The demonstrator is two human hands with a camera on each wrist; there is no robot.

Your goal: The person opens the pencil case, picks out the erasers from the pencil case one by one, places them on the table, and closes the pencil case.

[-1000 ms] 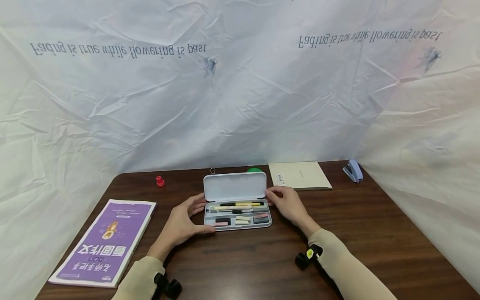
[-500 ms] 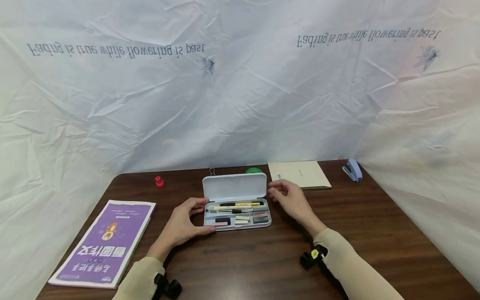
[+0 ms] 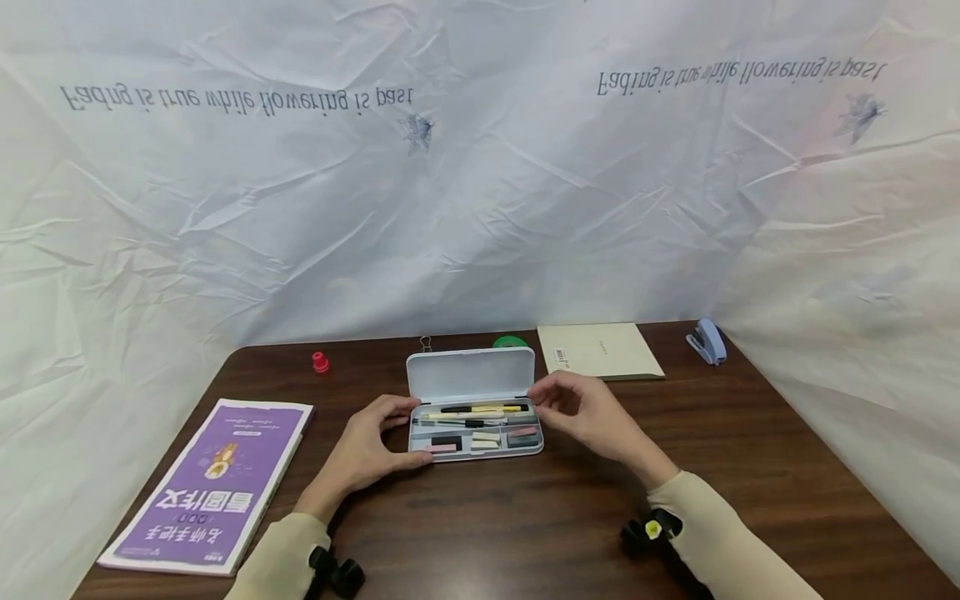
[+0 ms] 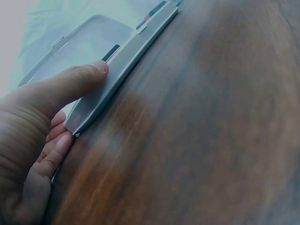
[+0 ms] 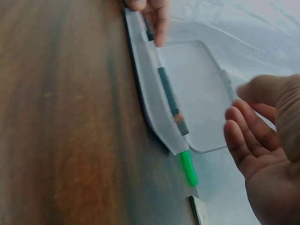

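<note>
We saw the white pencil case (image 4: 126, 55) lying near the middle of the dark wood-grain table (image 3: 525, 533), its lid (image 3: 471, 373) raised along the far side and leaning back. The person's left hand (image 3: 367, 437) spanned the left end of the case; in the left wrist view we could see its thumb (image 4: 82, 82) against the near wall and other fingers at the end corner, so it had the case in a grip. The right hand (image 3: 592, 417) was at the opposite end, its fingers loosely bent and holding nothing; we could not tell whether their tips touched the case. Across the far half, lengthwise, we made out a yellow-and-black pen (image 3: 498, 408), a pale pen (image 3: 450, 415) and a black-and-clear pen (image 3: 476, 423). Along the near half, from left to right, we saw black and pink blocks (image 3: 441, 448), white blocks (image 3: 486, 436), and pink and dark grey blocks (image 3: 522, 440). Behind the lid we noted a binder clip (image 3: 426, 342) and a partly hidden green object (image 3: 510, 341). Farther right lay a cream notebook (image 3: 603, 350) and a light blue stapler (image 3: 707, 342); to the left we saw a small red piece (image 3: 320, 362) and, nearer us, a purple-covered book (image 3: 202, 492).
</note>
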